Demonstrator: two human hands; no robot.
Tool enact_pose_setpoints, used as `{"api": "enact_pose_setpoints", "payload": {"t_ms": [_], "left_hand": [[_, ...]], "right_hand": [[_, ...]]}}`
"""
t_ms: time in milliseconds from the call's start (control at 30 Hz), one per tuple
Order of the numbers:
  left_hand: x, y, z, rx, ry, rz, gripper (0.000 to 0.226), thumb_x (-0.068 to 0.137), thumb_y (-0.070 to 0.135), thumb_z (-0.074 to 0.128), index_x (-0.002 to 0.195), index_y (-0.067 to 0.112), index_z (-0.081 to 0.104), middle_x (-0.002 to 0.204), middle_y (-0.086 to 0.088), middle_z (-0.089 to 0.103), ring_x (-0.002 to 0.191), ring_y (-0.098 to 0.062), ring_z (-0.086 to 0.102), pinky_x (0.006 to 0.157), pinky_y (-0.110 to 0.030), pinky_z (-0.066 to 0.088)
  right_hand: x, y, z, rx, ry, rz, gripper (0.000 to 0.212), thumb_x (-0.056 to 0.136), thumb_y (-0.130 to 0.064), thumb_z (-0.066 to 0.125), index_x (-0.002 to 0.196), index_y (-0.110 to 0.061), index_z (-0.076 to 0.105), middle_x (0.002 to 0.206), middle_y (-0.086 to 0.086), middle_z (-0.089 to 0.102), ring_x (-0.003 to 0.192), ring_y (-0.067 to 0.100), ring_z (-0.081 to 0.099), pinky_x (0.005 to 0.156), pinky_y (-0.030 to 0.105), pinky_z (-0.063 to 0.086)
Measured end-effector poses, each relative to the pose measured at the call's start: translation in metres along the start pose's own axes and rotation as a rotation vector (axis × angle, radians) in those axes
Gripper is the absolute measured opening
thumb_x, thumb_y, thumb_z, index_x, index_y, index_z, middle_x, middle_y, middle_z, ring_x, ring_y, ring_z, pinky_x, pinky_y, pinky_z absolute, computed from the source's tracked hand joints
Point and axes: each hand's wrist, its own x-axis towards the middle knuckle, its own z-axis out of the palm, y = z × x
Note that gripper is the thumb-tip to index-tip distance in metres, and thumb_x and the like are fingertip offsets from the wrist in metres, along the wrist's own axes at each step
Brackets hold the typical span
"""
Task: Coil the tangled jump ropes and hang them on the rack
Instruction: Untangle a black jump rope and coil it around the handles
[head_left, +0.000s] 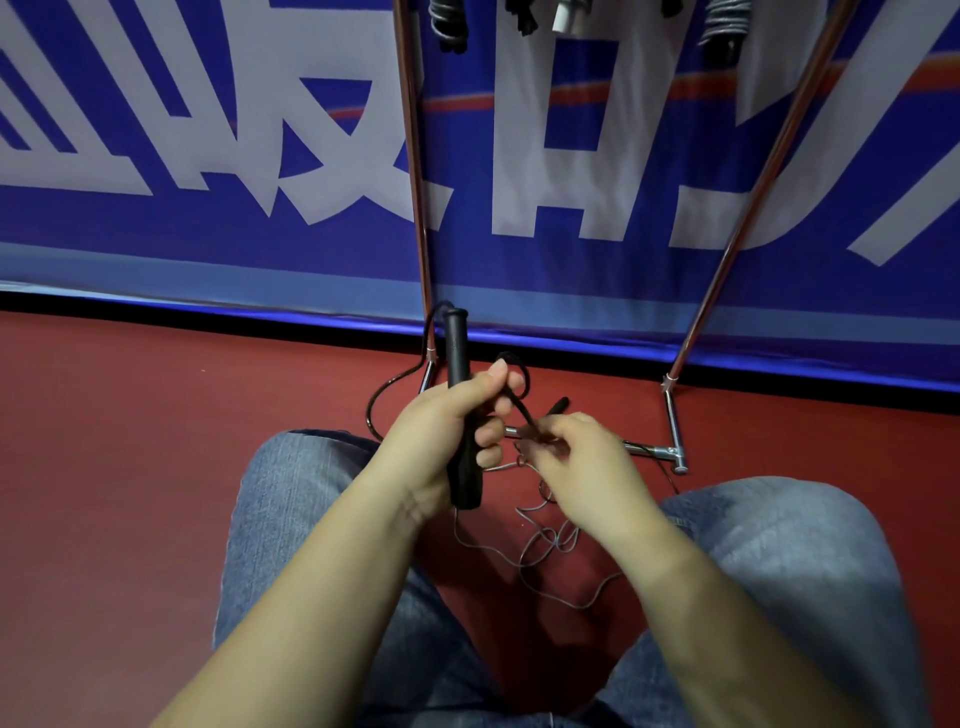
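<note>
Jump rope handle, one, stands upright in your left hand, fingers curled round it. Your right hand pinches its black cord. One thin grey rope lies tangled on the floor between your knees, before the rack.

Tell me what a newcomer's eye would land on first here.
First the two hands at centre: the left hand grips black handles upright, while the right hand pinches a black cord beside it. Behind them a big blue banner with pale lettering fills the top, and a thin grey rope lies tangled on the red floor between the knees.
</note>
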Motion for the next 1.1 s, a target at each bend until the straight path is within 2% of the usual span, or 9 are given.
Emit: {"api": "enact_pose_setpoints", "payload": {"t_ms": [100, 167, 267, 400, 600, 733, 900, 1000, 1100], "left_hand": [[0.002, 0.002, -0.002, 0.001, 0.016, 0.033, 0.015, 0.084, 0.026, 0.056, 0.084, 0.012, 0.063, 0.059, 0.006, 0.051, 0.037, -0.003, 0.032, 0.034, -0.014, 0.026], [0.004, -0.001, -0.005, 0.044, 0.060, 0.057, 0.017, 0.090, 0.021, 0.054, 0.094, 0.011, 0.067, 0.063, 0.006, 0.056, 0.039, -0.003, 0.033, 0.035, -0.015, 0.027], [0.005, -0.013, -0.009, 0.185, 0.132, 0.065, 0.015, 0.091, 0.012, 0.056, 0.098, 0.012, 0.069, 0.061, 0.007, 0.054, 0.040, -0.005, 0.035, 0.036, -0.016, 0.028], [0.004, -0.030, -0.011, 0.394, 0.144, 0.038, 0.010, 0.087, 0.011, 0.064, 0.093, 0.017, 0.068, 0.058, 0.003, 0.048, 0.040, -0.006, 0.035, 0.038, -0.017, 0.030], [0.005, -0.032, -0.011, 0.538, 0.189, 0.100, 0.014, 0.084, 0.020, 0.069, 0.072, 0.016, 0.063, 0.045, 0.004, 0.037, 0.039, -0.009, 0.030, 0.041, -0.019, 0.028], [0.005, -0.030, -0.013, 0.434, 0.215, 0.105, 0.025, 0.084, 0.025, 0.068, 0.067, 0.010, 0.059, 0.045, 0.001, 0.038, 0.038, -0.011, 0.031, 0.040, -0.019, 0.029], [0.004, -0.023, -0.009, 0.180, 0.189, 0.068, 0.021, 0.090, 0.021, 0.058, 0.073, 0.009, 0.063, 0.049, 0.006, 0.053, 0.037, -0.005, 0.033, 0.036, -0.016, 0.026], [0.004, -0.016, -0.008, 0.038, 0.174, 0.014, 0.021, 0.091, 0.024, 0.056, 0.078, 0.010, 0.063, 0.054, 0.005, 0.052, 0.037, -0.004, 0.034, 0.035, -0.015, 0.027], [0.006, -0.009, -0.010, -0.031, 0.137, 0.000, 0.020, 0.090, 0.028, 0.055, 0.079, 0.012, 0.061, 0.058, 0.006, 0.049, 0.037, -0.002, 0.033, 0.034, -0.014, 0.028]], "right_hand": [[0.002, 0.005, 0.000, 0.020, 0.018, 0.052, 0.014, 0.090, -0.022, 0.059, 0.092, -0.012, 0.069, 0.082, 0.004, 0.065, 0.075, 0.018, 0.060, 0.070, 0.022, 0.043], [0.002, 0.005, -0.003, 0.192, 0.012, 0.121, 0.015, 0.091, -0.018, 0.057, 0.084, -0.008, 0.066, 0.071, 0.005, 0.066, 0.071, 0.017, 0.067, 0.072, 0.030, 0.050], [0.004, -0.007, -0.014, 0.645, 0.007, 0.277, 0.020, 0.095, -0.013, 0.051, 0.080, -0.004, 0.062, 0.071, 0.011, 0.065, 0.059, 0.007, 0.067, 0.063, 0.022, 0.055], [0.004, -0.023, -0.034, 1.177, -0.005, 0.414, 0.022, 0.097, -0.012, 0.045, 0.083, -0.003, 0.059, 0.059, 0.007, 0.065, 0.055, 0.012, 0.067, 0.058, 0.022, 0.057], [0.001, -0.042, -0.050, 1.477, -0.036, 0.424, 0.024, 0.096, -0.016, 0.044, 0.083, -0.004, 0.060, 0.056, 0.002, 0.065, 0.055, 0.009, 0.066, 0.053, 0.020, 0.056], [0.004, -0.036, -0.047, 1.356, -0.010, 0.330, 0.021, 0.095, -0.020, 0.048, 0.089, -0.005, 0.063, 0.068, 0.004, 0.069, 0.064, 0.012, 0.069, 0.060, 0.022, 0.057], [-0.003, -0.020, -0.029, 0.532, -0.142, 0.174, 0.020, 0.085, -0.012, 0.065, 0.105, -0.008, 0.065, 0.087, -0.002, 0.069, 0.076, 0.004, 0.064, 0.074, 0.013, 0.050], [-0.009, -0.012, -0.017, 0.141, -0.164, 0.030, 0.008, 0.085, -0.016, 0.067, 0.092, -0.014, 0.069, 0.053, -0.024, 0.057, 0.051, -0.008, 0.052, 0.056, 0.006, 0.038], [-0.010, -0.006, -0.011, 0.011, -0.136, 0.018, 0.010, 0.088, -0.025, 0.062, 0.079, -0.021, 0.065, 0.043, -0.023, 0.050, 0.045, -0.001, 0.046, 0.050, 0.013, 0.032]]}}
